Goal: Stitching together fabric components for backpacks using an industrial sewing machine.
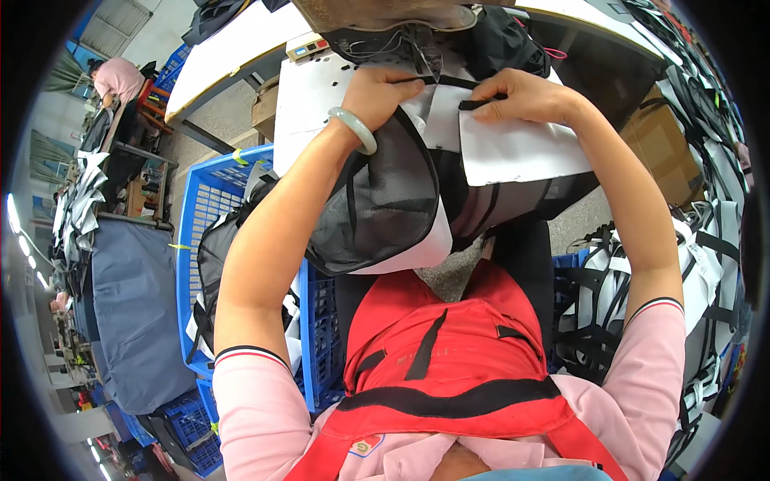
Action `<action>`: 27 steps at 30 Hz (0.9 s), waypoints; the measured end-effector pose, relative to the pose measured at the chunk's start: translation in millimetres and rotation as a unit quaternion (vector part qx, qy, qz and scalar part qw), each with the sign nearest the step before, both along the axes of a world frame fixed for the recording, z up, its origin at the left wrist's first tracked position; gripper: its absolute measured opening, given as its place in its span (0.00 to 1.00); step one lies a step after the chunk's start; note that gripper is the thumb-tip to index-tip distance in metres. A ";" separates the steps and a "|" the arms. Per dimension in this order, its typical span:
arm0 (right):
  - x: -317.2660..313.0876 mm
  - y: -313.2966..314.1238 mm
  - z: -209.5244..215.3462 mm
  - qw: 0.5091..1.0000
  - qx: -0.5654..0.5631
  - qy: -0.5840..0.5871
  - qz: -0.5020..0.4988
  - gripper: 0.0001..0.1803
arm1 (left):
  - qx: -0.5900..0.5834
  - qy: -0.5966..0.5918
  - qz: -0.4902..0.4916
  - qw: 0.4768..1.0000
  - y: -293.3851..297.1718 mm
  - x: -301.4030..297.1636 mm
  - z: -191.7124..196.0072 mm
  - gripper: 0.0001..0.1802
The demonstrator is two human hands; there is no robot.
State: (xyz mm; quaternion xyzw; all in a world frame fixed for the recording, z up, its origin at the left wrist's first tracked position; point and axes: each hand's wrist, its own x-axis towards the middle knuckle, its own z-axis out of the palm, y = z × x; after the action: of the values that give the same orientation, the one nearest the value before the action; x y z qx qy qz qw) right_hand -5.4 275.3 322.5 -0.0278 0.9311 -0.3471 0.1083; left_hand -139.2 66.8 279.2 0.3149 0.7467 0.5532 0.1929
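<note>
Right hand (525, 98) pinches a black strip (472, 104) at the edge of the smooth white panel (521, 152); left hand (377, 98) curls by the rounded black mesh (393, 192), grip unclear, all beneath the sewing machine (381, 14) at the white worktop (301, 112). Probably aligning edges for a seam; next move likely calls for keeping floppy mesh flat while feeding.

Clearance notes

Machine head (389, 13) blocks ahead of left hand (381, 94) and right hand (523, 98); black bundle (507, 46) crowds its right. Black mesh piece (393, 192) obstructs between forearms (285, 204); gap open nearer body, over red apron (449, 349). White tabletop (298, 116) mostly open left of left hand.
</note>
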 end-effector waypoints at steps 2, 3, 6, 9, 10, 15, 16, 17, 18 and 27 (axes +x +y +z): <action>-5.2 5.5 -3.8 0.999 -0.021 -0.018 -0.027 0.29 | 0.021 -0.009 -0.004 1.000 0.5 -5.0 -0.8 0.18; -5.9 9.4 -5.1 0.999 -0.035 -0.010 -0.012 0.30 | 0.011 0.020 0.026 0.999 -1.1 -8.1 -0.5 0.19; 4.7 17.1 -8.8 0.997 -0.001 0.015 -0.078 0.27 | 0.025 0.031 0.102 0.994 -18.8 -15.7 6.7 0.19; 39.4 9.8 -15.3 1.000 0.022 -0.002 -0.017 0.18 | -0.056 0.139 0.066 0.986 -49.8 3.0 6.7 0.18; 57.8 2.1 -19.8 0.999 0.016 -0.009 0.032 0.19 | -0.052 0.213 0.035 0.975 -63.5 20.9 0.6 0.18; 145.1 -26.0 -20.0 0.980 0.112 0.120 0.115 0.16 | -0.086 0.186 -0.093 0.974 -97.3 105.0 -29.5 0.12; 159.8 -22.8 -8.6 0.979 0.110 0.131 0.109 0.15 | -0.108 0.168 -0.109 0.974 -103.5 115.0 -35.9 0.11; 179.4 -17.2 6.8 0.981 0.095 0.156 0.057 0.13 | -0.086 0.107 -0.131 0.982 -106.9 123.8 -43.9 0.10; 194.8 -13.2 23.5 0.969 0.064 0.238 0.029 0.13 | -0.120 0.050 -0.118 0.984 -112.9 129.7 -50.5 0.09; 356.7 58.1 194.5 0.718 0.173 0.513 -0.436 0.10 | -0.098 -0.037 -0.204 0.973 -115.6 141.4 -76.2 0.09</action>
State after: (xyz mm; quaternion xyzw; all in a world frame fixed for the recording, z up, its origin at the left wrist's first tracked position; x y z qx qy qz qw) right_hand 351.3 333.4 517.0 0.2270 0.7969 -0.1209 -0.5466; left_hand 2.2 -48.8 202.9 0.4193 0.7099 0.4374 0.3589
